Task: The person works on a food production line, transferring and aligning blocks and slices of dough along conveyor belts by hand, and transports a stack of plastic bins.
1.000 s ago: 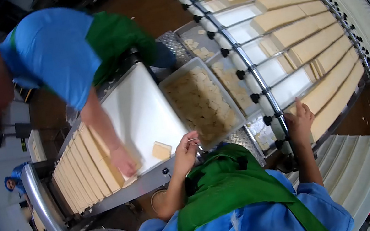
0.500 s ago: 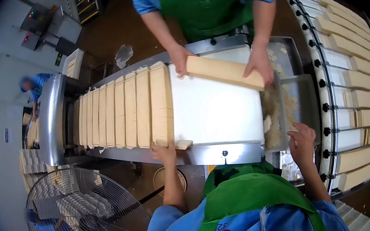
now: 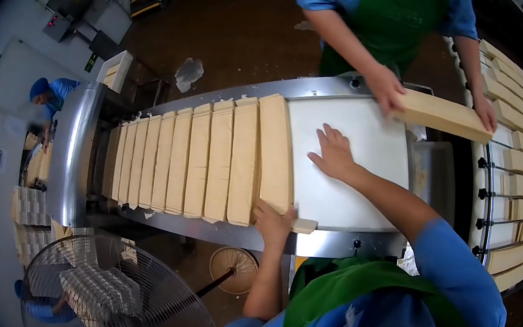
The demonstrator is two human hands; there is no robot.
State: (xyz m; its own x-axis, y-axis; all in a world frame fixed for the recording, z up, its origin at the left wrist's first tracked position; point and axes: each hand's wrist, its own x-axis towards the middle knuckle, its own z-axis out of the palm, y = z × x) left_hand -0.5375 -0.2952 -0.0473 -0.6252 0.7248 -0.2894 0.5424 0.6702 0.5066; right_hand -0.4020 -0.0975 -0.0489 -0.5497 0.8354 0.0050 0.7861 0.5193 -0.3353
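Long pale-yellow stacks, apparently dough sheets (image 3: 242, 160), lie side by side across a conveyor with a white belt (image 3: 362, 195). My left hand (image 3: 274, 223) is at the near end of the rightmost stack (image 3: 275, 151), fingers curled against it. A small pale flat piece (image 3: 304, 226) sticks out to the right from under that hand, and its held part is hidden. Over the bare belt, my right hand (image 3: 335, 154) has its fingers spread, holding nothing. Across the conveyor, a co-worker's two hands grip another long stack (image 3: 446, 117) at its ends.
On the right stands a rack (image 3: 486, 196) with rods and black knobs, bearing several similar stacks. A grey bin (image 3: 438, 176) sits beyond the belt's right end. Lower left is a large wire-caged fan (image 3: 122, 322). A metal machine hood (image 3: 74, 166) spans the conveyor's left end.
My right hand has come from beside the bin to over the belt. The co-worker's stack has moved right, off the belt toward the rack. My left hand stays at the stack's near end.
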